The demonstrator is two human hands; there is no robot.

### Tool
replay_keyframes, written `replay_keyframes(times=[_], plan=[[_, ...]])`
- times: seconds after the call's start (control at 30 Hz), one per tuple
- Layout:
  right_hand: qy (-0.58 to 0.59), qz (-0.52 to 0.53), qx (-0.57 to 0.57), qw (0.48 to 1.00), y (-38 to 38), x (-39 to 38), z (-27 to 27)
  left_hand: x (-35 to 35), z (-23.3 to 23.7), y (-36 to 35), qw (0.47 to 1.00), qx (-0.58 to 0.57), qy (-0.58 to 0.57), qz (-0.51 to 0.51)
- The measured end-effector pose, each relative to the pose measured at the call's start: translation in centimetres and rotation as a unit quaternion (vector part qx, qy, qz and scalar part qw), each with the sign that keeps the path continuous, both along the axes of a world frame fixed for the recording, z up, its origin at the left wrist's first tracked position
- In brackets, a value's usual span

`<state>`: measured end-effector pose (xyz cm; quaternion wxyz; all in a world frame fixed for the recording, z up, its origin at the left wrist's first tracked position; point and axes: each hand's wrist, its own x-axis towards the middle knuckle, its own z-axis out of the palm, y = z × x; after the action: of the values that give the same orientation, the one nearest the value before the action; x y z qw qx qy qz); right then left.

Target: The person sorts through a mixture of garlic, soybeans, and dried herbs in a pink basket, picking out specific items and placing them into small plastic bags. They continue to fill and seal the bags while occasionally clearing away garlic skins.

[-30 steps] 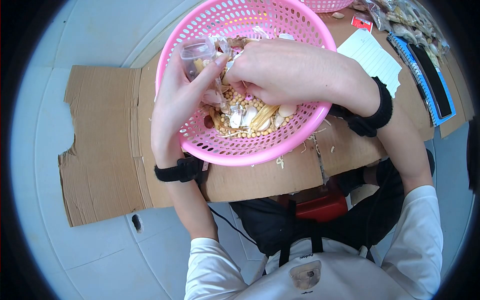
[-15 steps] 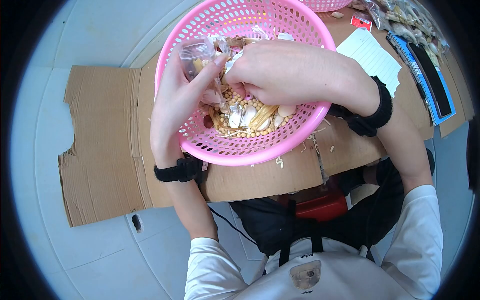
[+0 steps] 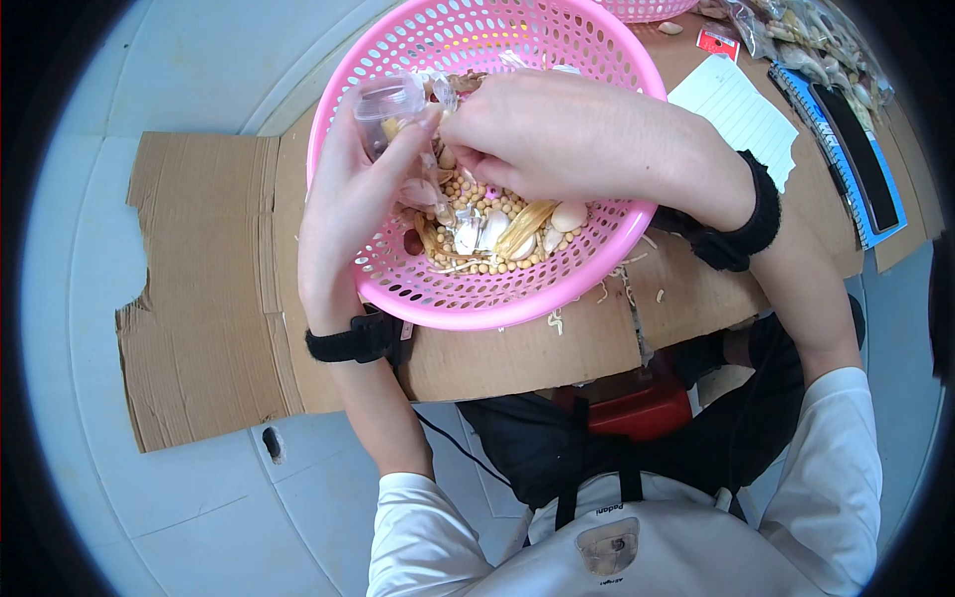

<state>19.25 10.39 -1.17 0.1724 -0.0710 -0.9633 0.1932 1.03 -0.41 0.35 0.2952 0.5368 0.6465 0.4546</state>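
Both of my hands are over a pink plastic colander (image 3: pixel 468 313) holding dried ingredients. My left hand (image 3: pixel 363 184) is wrapped round a clear plastic bag (image 3: pixel 390 99) at the colander's left side, with some pale pieces showing inside it. My right hand (image 3: pixel 537 129) is bent down beside the bag's mouth, fingers pinched; what they hold, if anything, is hidden behind the hand. Below them lie soybeans (image 3: pixel 482 194), white slices (image 3: pixel 493 231), a yellowish dried bundle (image 3: pixel 527 229) and a dark red date (image 3: pixel 413 242).
Flattened cardboard (image 3: pixel 209 289) lies under the colander, with pale shreds on it. To the right are lined paper (image 3: pixel 731 109), a blue spiral notebook (image 3: pixel 870 194) with a black strap-like object (image 3: pixel 856 154), a red label (image 3: pixel 718 42) and filled plastic bags (image 3: pixel 816 60). Another pink basket (image 3: pixel 647 8) is behind.
My right hand has shifted slightly up and left, toward the bag. The left hand still holds the bag, almost in the same spot. The colander has barely moved.
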Motion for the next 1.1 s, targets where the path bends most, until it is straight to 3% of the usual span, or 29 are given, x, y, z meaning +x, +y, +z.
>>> replay_keyframes(times=[0.17,0.27,0.33,0.47,0.53,0.73,0.87,0.97,1.03,1.1], plan=[[0.024,-0.069,0.003,0.997,0.3,-0.1,-0.5,0.0,0.0,0.0,1.0,-0.003,0.019,0.01],[0.011,-0.117,-0.076,0.99,0.3,-0.1,0.1,0.4,0.9,-0.3,0.997,-0.053,0.049,0.016],[0.1,-0.13,0.032,0.986,0.8,-0.3,-0.2,0.5,1.0,-0.3,0.994,-0.085,0.068,0.015],[0.134,-0.151,-0.054,0.978,0.6,-0.1,1.8,0.1,-0.2,-0.2,0.994,-0.062,0.084,-0.019],[0.251,-0.079,-0.042,0.964,0.8,-0.2,1.8,0.2,-0.3,-0.2,0.994,-0.057,0.088,-0.033],[0.128,0.03,-0.109,0.985,0.8,-0.3,2.3,0.6,0.1,-0.5,0.993,-0.059,0.084,-0.057],[0.116,0.055,-0.122,0.984,0.7,0.7,3.1,0.7,0.1,-0.6,0.992,-0.064,0.094,-0.05],[0.201,0.069,-0.075,0.974,0.3,1.2,3.2,0.6,0.2,-0.6,0.992,-0.066,0.093,-0.059],[0.063,0.034,-0.158,0.985,0.5,0.5,4.4,0.7,0.4,-0.6,0.991,-0.073,0.093,-0.065],[0.067,0.034,-0.153,0.985,0.5,0.4,4.2,0.8,0.5,-0.6,0.991,-0.086,0.086,-0.057]])
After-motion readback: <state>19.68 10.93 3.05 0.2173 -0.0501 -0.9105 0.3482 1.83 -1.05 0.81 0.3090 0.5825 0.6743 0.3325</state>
